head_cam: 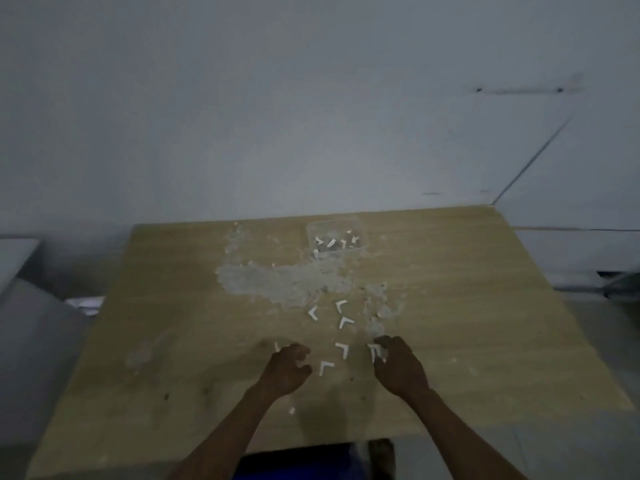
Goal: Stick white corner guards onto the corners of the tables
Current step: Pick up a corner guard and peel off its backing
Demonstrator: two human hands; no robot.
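I see a light wooden table [467, 306] filling the lower half of the head view, its far edge pushed against a plain pale wall [277, 98]. The room is dim and the picture is soft. On the wall, upper right, sits a short dark bar with a dot at each end [519, 90], and a thin dark line runs diagonally down to the table's far right corner. Pale furniture edges show at far left and far right, too blurred for me to name.

A broad patch of clear peeled film scraps [277, 284] is strewn across the middle of the table. Behind it stands a clear plastic container [360, 227] with several white pieces inside. Loose white corner guards [341, 325] lie scattered between the scraps and my hands, five L-shapes in all.

My left hand [287, 370] hovers low over the table, fingers loosely curled with nothing in them that I can make out. My right hand [401, 367] has its fingers curled, pinching a white corner guard [374, 351] at the fingertips.

I can read no writing, brand or label anywhere.
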